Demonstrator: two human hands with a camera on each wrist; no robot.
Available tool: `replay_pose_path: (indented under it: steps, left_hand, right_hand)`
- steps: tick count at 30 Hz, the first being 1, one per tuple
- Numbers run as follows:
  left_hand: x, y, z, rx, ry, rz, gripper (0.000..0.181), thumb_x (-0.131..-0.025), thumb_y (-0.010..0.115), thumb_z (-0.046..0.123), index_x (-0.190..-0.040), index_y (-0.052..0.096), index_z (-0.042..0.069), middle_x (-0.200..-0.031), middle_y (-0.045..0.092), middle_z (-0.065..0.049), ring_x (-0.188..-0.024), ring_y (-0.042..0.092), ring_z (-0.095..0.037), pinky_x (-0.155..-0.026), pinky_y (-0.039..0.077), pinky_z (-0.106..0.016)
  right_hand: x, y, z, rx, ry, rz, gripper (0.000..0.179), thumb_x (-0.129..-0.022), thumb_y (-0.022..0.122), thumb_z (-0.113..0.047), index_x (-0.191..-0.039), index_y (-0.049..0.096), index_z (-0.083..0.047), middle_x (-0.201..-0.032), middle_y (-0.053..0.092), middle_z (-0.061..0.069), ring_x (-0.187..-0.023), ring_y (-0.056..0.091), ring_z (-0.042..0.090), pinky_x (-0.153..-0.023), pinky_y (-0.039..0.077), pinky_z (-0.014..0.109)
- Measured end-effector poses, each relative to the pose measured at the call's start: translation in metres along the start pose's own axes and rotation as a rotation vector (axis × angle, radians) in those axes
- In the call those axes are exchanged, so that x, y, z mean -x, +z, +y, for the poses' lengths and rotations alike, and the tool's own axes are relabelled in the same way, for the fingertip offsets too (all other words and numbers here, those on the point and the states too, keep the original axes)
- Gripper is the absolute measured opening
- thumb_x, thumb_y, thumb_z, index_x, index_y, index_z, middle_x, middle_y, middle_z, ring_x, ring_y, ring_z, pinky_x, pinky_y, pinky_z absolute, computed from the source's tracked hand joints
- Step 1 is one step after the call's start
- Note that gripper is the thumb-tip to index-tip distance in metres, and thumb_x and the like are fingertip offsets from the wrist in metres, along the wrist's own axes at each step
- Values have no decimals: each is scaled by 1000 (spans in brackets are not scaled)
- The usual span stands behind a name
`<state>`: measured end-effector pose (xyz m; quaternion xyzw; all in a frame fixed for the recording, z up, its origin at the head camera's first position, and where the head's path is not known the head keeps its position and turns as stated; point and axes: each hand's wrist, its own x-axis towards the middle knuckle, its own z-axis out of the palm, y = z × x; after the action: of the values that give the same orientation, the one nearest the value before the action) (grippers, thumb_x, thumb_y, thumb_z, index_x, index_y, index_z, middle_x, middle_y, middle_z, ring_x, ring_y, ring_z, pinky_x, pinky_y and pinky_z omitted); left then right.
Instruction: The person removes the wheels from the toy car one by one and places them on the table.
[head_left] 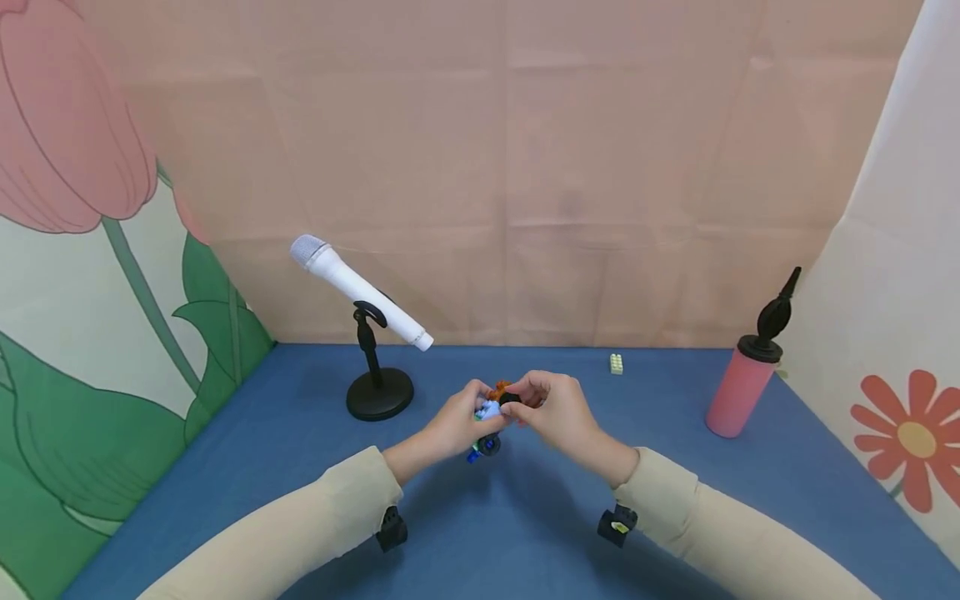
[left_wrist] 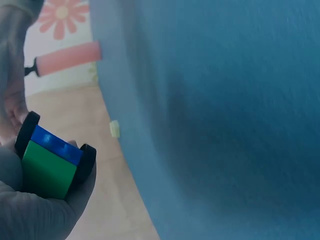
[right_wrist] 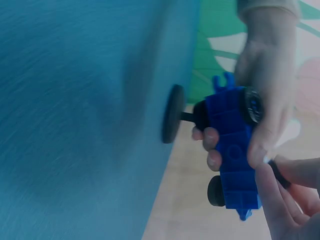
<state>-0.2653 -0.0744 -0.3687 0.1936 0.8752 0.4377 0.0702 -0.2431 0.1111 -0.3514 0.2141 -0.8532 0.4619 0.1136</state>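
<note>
Blue matte tabletop, peach sheet backdrop at 12 o'clock; your small toy car of blue, green and orange plastic bricks is up off the tabletop, between your hands; your left hand is wrapped round its body; your right hand pinches a small round black wheel at the car's edge.

Handling, my guess: light, stiff, slick on flat faces; brick joints look like the weak spot, so a hard squeeze or twist could pop them; hold the body low, by the chassis sides, not by the orange piece on top; grip the wheel across its rim, thumb opposing finger.

Head view gives you layout: white microphone on a round-based black stand at 10 o'clock from the car, pale yellow brick at 2, pink cylindrical pump with black nozzle at 3; it hides the car's belly; right wrist gets that: blue underside, other black wheels at 1, 7 and roughly 10, pinched one near 4; can't tell if it's seated; left wrist adds one end, blue strip beside a green block, wheels flanking.
</note>
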Motion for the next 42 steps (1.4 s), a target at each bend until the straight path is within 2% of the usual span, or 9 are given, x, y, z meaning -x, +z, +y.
replay_pose_path:
  steps: [8, 13, 17, 22, 28, 33, 42]
  left_hand:
    - [1, -4, -3, 49, -23, -8, 47, -91, 68, 32, -119, 47, 1, -105, 65, -13, -83, 62, -16, -75, 54, -32]
    - [0, -8, -6, 41, -52, 30, 48, -89, 70, 32, -120, 51, 1, -108, 67, -12, -85, 62, -16, -78, 54, -33]
    - [0, -14, -10, 64, -85, 70, 48, -88, 72, 31, -123, 54, 2, -112, 67, -12, -89, 64, -17, -83, 55, -35]
    - [0, -21, -17, 76, -121, 112, 54, -87, 73, 35, -127, 54, 4, -118, 66, -12, -95, 64, -18, -88, 54, -39]
    - [5, -28, -16, 98, -131, 144, 58, -88, 71, 34, -132, 50, 2, -127, 62, -16, -110, 62, -25, -96, 50, -46]
    - [7, -30, -13, 97, -125, 140, 55, -89, 71, 32, -130, 50, 2, -126, 63, -16, -108, 64, -24, -97, 50, -45]
    - [11, -35, -13, 83, -123, 133, 50, -90, 70, 26, -130, 49, 3, -125, 63, -15, -105, 63, -24, -96, 51, -45]
  right_hand:
    - [-10, -12, 1, -302, 156, -124, 29, -91, 67, -12, -118, 67, -3, -103, 72, 17, -79, 72, 26, -71, 59, 33]
    - [-14, -16, 0, -403, 237, -140, 34, -93, 62, -10, -127, 62, -3, -107, 70, 21, -82, 72, 25, -75, 59, 34]
    - [-16, -17, 0, -436, 296, -125, 32, -93, 64, -9, -124, 60, -3, -105, 70, 24, -85, 73, 27, -77, 59, 34]
    - [-19, -15, 5, -470, 374, -101, 28, -90, 68, -10, -114, 63, 3, -103, 72, 21, -89, 73, 29, -77, 58, 33]
    - [-21, -13, 13, -546, 451, -88, 28, -90, 67, -6, -114, 64, 7, -107, 71, 22, -88, 73, 25, -78, 58, 33]
    - [-29, -8, 21, -584, 527, -48, 27, -89, 68, -5, -113, 65, 8, -106, 70, 22, -85, 74, 24, -77, 58, 33]
    - [-46, 10, 40, -568, 641, -56, 24, -89, 67, -3, -111, 67, 6, -97, 73, 19, -78, 74, 22, -86, 55, 42]
